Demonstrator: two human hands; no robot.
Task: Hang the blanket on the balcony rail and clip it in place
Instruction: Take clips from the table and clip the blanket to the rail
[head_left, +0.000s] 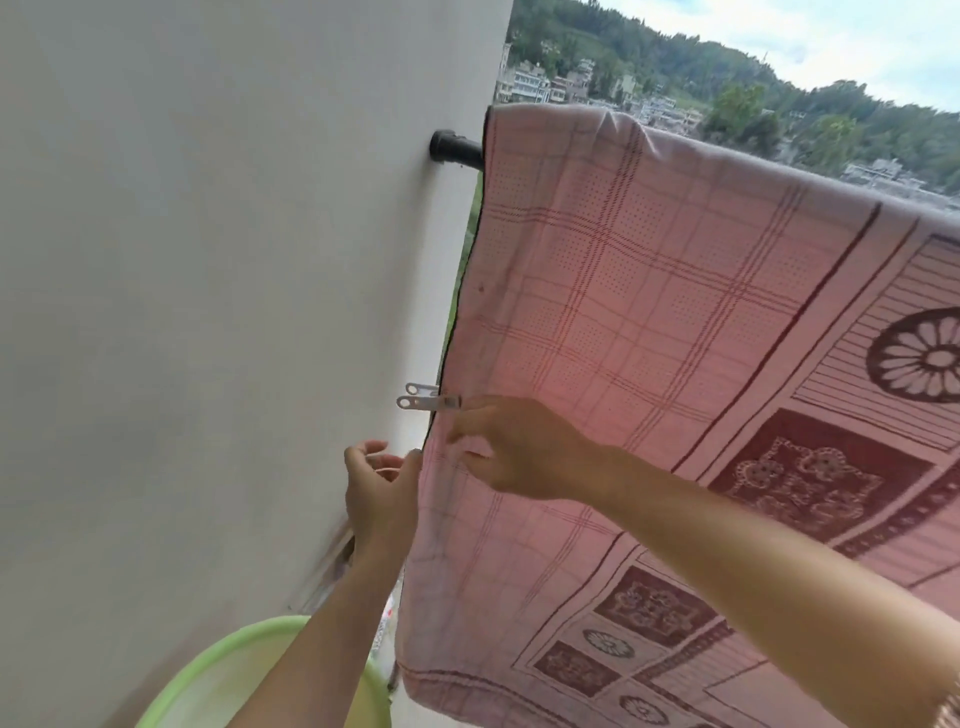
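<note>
My right hand (524, 452) reaches across the pink blanket (675, 312) draped over the black rail (457, 150), fingers loosely spread just below the white clip (428, 402) on its edge, while my left hand (382, 493) pinches that edge lower.

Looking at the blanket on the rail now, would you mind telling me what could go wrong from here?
1. Only one clip shows, on the side edge of the blanket; none shows along the rail, so wind might pull it off toward the open drop.
2. The right hand is close beside the clip and could knock it loose.
3. The left hand pinches the edge; tugging might drag the blanket sideways.
</note>
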